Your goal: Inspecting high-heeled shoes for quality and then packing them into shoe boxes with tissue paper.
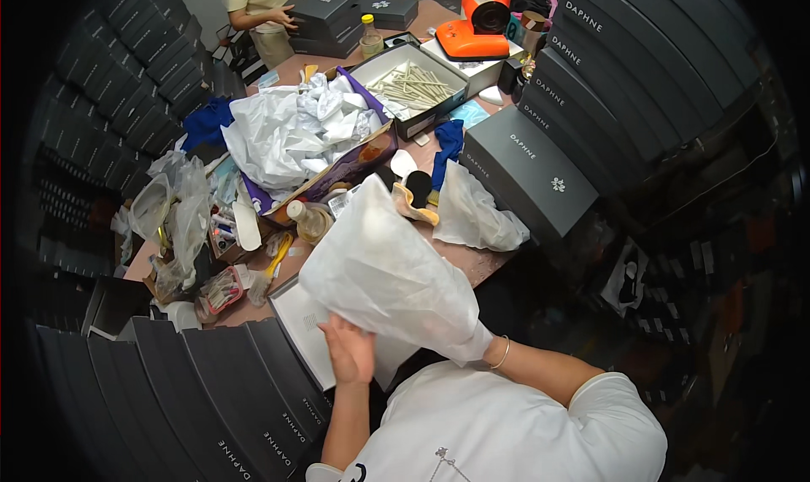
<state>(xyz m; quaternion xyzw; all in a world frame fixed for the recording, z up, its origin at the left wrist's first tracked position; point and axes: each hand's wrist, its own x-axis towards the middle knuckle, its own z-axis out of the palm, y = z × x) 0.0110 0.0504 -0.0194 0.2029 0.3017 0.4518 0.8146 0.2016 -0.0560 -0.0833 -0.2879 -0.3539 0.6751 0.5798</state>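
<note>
Tissue paper (384, 275), a big white sheet, hangs lifted over the near edge of the counter (472, 263), between the person's two hands. The right hand (474, 344) is buried in the sheet's lower right corner; only the wrist with its thin bracelet shows, so I cannot tell how that grip is set, though the paper bunches tightly around it. The left hand (350, 351) lies flat against the sheet's lower edge, fingers together and pressing on the paper rather than pinching it.

Just under the grip, an open box (299, 322) with a pale inside waits on the counter, seemingly bare. Beyond the grip, past the sheet's top, a tan shoe (415, 197) rests beside a clear plastic bag (477, 216), and farther off an open carton holds a heap of crumpled paper (295, 128).

Judging by this, the wrapping is at an early stage: the sheet is taken up and spread, but nothing looks wrapped in it, and the shoe is apart from it. Laying the paper, placing the shoe and closing the box all seem left.
</note>
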